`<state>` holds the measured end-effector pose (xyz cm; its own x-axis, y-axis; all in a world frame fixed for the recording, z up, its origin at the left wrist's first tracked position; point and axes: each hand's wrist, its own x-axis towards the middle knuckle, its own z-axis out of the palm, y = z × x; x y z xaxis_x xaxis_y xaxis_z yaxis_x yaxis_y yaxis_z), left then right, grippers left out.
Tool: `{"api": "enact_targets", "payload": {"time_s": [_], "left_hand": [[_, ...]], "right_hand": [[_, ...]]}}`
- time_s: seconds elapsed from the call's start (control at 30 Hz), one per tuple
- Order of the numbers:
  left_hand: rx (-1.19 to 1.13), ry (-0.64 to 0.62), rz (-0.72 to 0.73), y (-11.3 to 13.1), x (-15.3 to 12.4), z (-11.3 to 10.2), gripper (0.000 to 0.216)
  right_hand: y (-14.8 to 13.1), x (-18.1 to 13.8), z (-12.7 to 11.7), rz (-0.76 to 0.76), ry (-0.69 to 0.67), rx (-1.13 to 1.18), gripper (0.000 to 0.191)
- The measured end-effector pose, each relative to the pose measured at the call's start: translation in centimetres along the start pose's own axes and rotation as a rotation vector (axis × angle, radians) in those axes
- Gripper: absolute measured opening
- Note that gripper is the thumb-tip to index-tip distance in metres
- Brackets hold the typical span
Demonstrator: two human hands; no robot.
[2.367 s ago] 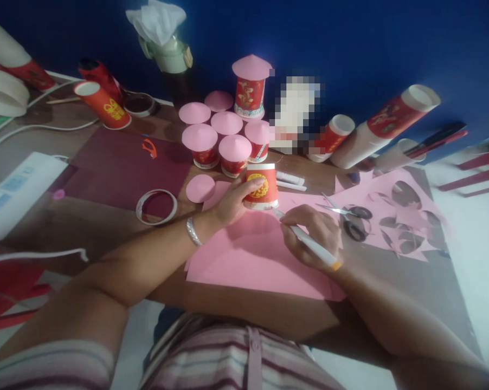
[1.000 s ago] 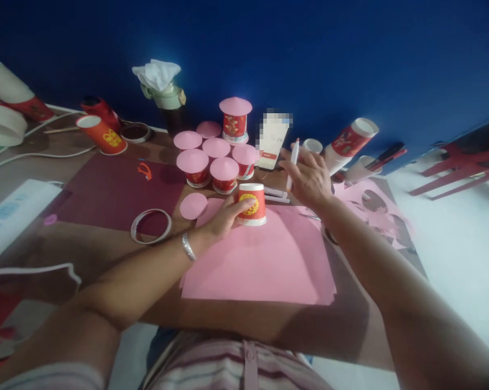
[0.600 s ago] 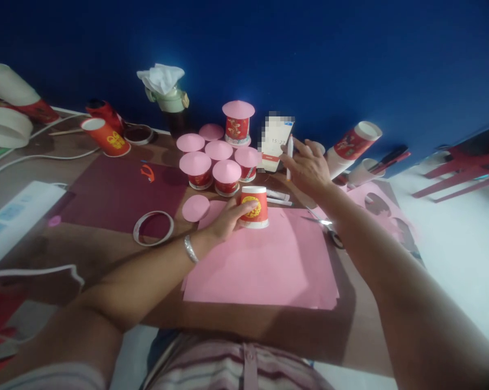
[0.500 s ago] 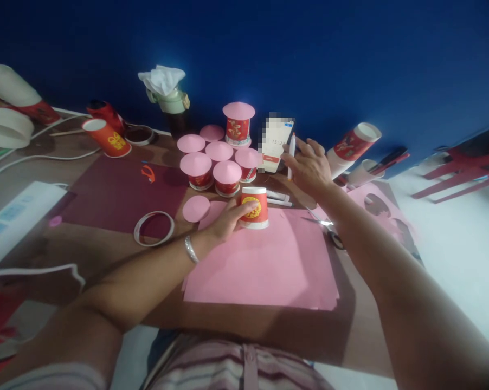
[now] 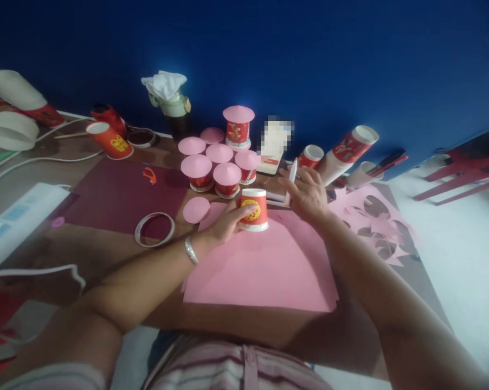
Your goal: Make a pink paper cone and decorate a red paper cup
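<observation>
My left hand [image 5: 224,221] grips an upturned red paper cup [image 5: 253,209] with a yellow emblem, standing on a pink paper sheet [image 5: 264,265]. My right hand [image 5: 305,192] hovers just right of the cup, closed round a white pen [image 5: 292,174] that points upward. Behind the cup stands a cluster of red cups with pink cone lids [image 5: 222,165]. A loose pink paper circle [image 5: 196,209] lies left of the held cup.
A tape ring [image 5: 154,228] lies on a maroon sheet [image 5: 122,192]. A phone [image 5: 274,146] leans at the back. Stacked cup sleeves [image 5: 346,151] and cut pink scraps [image 5: 374,222] are at right. A tissue-topped bottle [image 5: 169,100] and cables sit behind and left.
My right hand, still holding the pen, has drawn back from the phone toward the cup. The left hand has stayed on the cup.
</observation>
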<state>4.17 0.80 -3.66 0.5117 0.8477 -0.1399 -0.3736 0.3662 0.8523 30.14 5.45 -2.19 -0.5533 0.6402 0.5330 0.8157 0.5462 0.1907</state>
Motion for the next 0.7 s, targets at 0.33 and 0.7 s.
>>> {"api": "enact_targets", "payload": {"time_s": [0.33, 0.7], "left_hand": [[0.025, 0.038, 0.023, 0.4, -0.1, 0.4, 0.044], [0.426, -0.190, 0.168, 0.5, -0.3, -0.4, 0.067]], "right_hand": [[-0.8, -3.5, -0.3, 0.076, -0.009, -0.002, 0.034], [-2.2, -3.8, 0.1, 0.124, 0.042, 0.094, 0.028]]}}
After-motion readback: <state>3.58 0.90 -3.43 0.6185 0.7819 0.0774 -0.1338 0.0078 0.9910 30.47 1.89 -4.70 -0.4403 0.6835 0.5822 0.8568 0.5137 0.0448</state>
